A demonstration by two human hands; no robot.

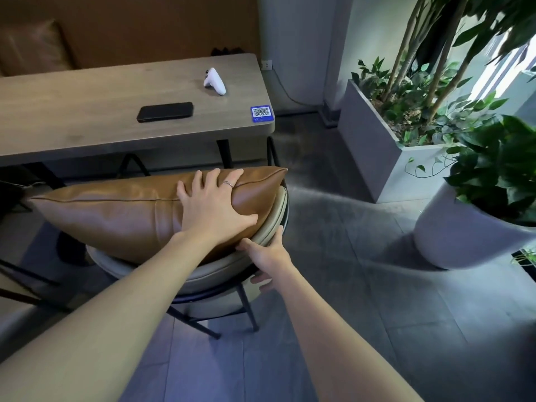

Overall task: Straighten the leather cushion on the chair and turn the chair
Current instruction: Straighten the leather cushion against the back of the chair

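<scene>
While the right hand (268, 256) wraps its grip around the near right edge of the round beige padded chair (220, 269), thumb on top and fingers curled beneath the rim, the left hand (213, 203) lies flat with fingers spread on the tan leather cushion (116, 216). That cushion rests lengthwise across the chair seat, its left end overhanging. Beyond stands a grey wooden worktop (87, 111) carrying a black phone (165, 112), a white game controller (214, 81) and a blue QR sticker (261, 113). Far right, green plants fill a grey rectangular planter (374, 152) and a round white pot (452, 236).
</scene>
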